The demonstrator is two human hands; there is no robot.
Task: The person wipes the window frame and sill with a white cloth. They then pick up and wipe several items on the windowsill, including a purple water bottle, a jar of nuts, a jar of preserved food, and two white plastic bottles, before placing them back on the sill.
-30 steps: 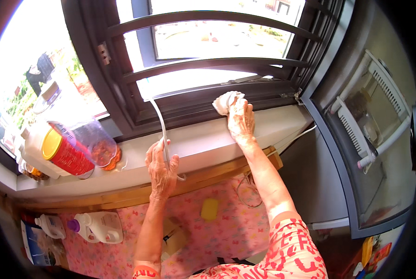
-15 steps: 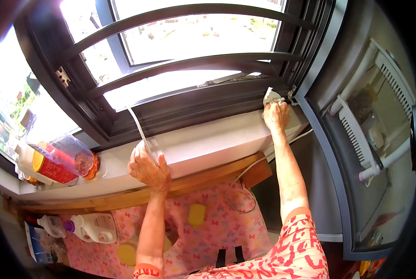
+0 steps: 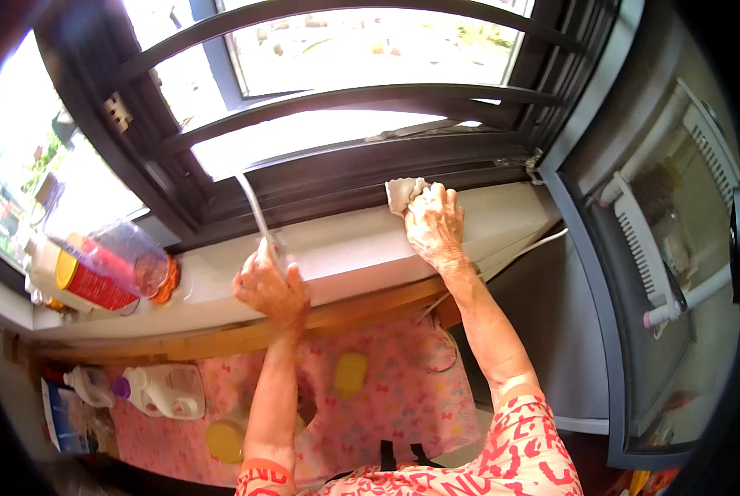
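My right hand [image 3: 436, 227] is closed on a crumpled off-white cloth [image 3: 403, 195], which lies against the lower dark window frame [image 3: 329, 186] where it meets the white sill [image 3: 345, 244]. Over the sill's left part, my left hand [image 3: 272, 285] grips a white cord [image 3: 253, 205] that runs up and over the frame toward the open window. Motion blurs the cord's lower end and my left fingers slightly.
Several jars and bottles, one a clear jar [image 3: 143, 263], crowd the sill's left end. Below, a white jug [image 3: 163, 393] and a yellow sponge [image 3: 351, 374] lie on pink patterned cloth [image 3: 386, 413]. An open glazed sash [image 3: 589, 273] stands at right; dark bars [image 3: 370, 97] cross the window.
My right hand has moved left along the frame with the cloth, from the right corner to near the middle. My left hand keeps the cord and has shifted only slightly.
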